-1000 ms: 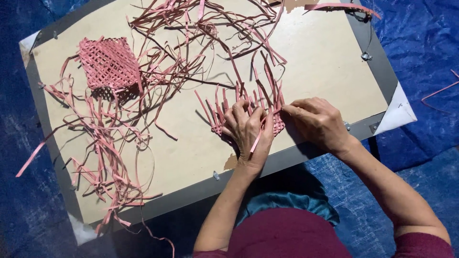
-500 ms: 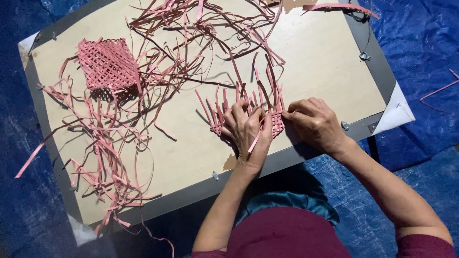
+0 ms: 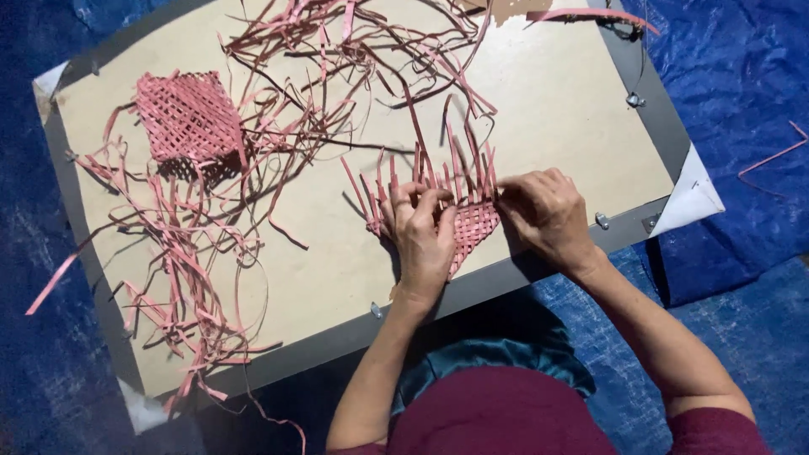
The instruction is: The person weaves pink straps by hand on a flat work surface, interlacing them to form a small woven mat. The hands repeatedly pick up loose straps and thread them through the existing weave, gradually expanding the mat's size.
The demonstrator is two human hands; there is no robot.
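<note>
Now our right hand [image 3: 546,217] has slid left, pinching a strip [image 3: 487,173]; left hand [image 3: 424,236] still presses the weave [image 3: 474,226] flat.

We observe strong, direct light from the upper right: the pink strips [image 3: 253,168] cast crisp, dark shadows on the pale board [image 3: 556,109]. Focus is sharp throughout; the blue tarp [image 3: 742,76] appears heavily saturated.
</note>
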